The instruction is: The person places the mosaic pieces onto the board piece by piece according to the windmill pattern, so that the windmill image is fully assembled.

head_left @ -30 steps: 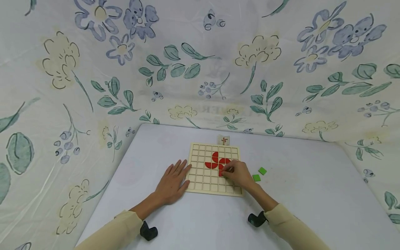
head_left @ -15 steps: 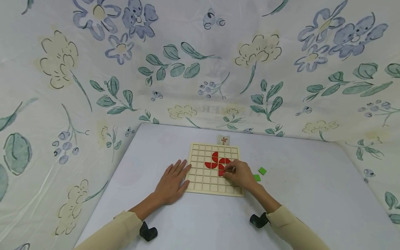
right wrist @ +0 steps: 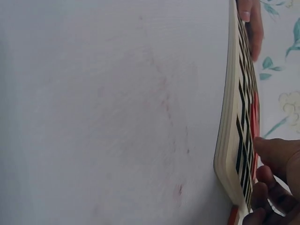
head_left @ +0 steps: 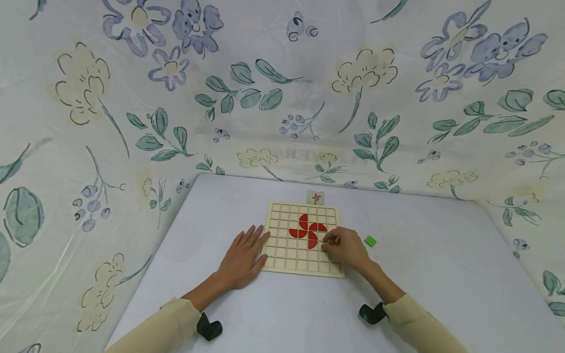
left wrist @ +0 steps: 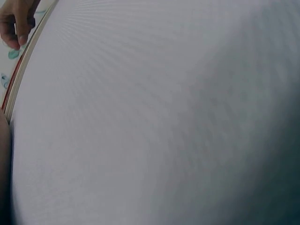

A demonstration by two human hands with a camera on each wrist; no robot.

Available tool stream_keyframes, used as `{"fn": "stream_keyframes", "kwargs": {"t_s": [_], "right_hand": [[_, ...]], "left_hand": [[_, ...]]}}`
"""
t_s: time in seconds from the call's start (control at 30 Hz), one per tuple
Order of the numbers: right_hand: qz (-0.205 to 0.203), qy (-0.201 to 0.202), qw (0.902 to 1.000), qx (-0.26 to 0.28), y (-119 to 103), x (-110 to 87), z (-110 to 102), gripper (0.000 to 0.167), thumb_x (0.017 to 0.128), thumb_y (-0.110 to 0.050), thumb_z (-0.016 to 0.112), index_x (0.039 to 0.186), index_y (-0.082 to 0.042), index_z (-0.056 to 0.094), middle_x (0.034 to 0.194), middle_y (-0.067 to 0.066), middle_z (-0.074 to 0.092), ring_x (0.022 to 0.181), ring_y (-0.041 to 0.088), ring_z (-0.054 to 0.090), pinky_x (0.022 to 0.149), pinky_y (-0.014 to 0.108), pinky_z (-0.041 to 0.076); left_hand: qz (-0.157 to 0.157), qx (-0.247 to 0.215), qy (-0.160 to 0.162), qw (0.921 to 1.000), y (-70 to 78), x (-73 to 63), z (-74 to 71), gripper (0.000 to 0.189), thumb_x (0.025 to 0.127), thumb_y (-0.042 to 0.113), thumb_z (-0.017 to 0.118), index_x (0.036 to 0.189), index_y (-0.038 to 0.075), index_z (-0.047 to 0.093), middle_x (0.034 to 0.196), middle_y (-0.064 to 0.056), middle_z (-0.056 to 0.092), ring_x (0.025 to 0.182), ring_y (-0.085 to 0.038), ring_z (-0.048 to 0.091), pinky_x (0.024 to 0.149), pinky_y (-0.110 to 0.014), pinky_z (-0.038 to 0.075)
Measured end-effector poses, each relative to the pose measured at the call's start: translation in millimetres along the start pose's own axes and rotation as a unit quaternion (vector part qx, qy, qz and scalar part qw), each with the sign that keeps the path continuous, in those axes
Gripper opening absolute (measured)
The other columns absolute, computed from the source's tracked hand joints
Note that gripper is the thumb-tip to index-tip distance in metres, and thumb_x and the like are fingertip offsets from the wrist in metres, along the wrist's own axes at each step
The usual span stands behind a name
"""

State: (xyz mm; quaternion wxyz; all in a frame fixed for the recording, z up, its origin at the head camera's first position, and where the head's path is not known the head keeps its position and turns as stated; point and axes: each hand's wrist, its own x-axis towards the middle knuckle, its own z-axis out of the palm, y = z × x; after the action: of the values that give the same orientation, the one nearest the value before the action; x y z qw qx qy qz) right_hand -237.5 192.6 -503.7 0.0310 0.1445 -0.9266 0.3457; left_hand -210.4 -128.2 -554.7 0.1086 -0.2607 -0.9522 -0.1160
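A pale wooden grid board (head_left: 278,252) lies on the white table with several red quarter-round tiles (head_left: 312,240) set in its middle as a pinwheel. My left hand (head_left: 242,260) lies flat with spread fingers, fingertips along the board's left edge. Over the board's right side, my right hand (head_left: 346,249) has loosely bent fingers just right of the lowest red tile, and no tile shows between them. In the right wrist view, the thumb (right wrist: 267,149) of that hand stands apart from the bent fingers, close to the board's surface.
Behind the board stands a small card (head_left: 315,197) printed with a red pinwheel on a grid. A green square tile (head_left: 370,241) lies right of the board; another green tile (head_left: 365,250) is mostly hidden by my right hand. Floral cloth (head_left: 273,137) surrounds the table.
My right hand has drawn back to the right from the lowest red tile, uncovering it, and now covers most of one green tile. My left hand has stayed in place.
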Motion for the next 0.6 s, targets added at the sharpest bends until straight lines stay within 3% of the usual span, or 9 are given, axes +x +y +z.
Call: {"fn": "stream_keyframes", "kwargs": {"t_s": [0.6], "right_hand": [[0.035, -0.001, 0.9973, -0.065, 30.0, -20.0, -30.3, 0.02, 0.08, -0.012, 0.082, 0.097, -0.006, 0.074, 0.077, -0.002, 0.059, 0.069, 0.015, 0.053, 0.061, 0.03, 0.046]], "left_hand": [[0.0, -0.001, -0.003, 1.0, -0.1, 0.7, -0.5, 0.06, 0.102, 0.041, 0.04, 0.155, 0.012, 0.033, 0.16, -0.012, 0.026, 0.147, -0.03, 0.019, 0.116, -0.05, 0.017]]}}
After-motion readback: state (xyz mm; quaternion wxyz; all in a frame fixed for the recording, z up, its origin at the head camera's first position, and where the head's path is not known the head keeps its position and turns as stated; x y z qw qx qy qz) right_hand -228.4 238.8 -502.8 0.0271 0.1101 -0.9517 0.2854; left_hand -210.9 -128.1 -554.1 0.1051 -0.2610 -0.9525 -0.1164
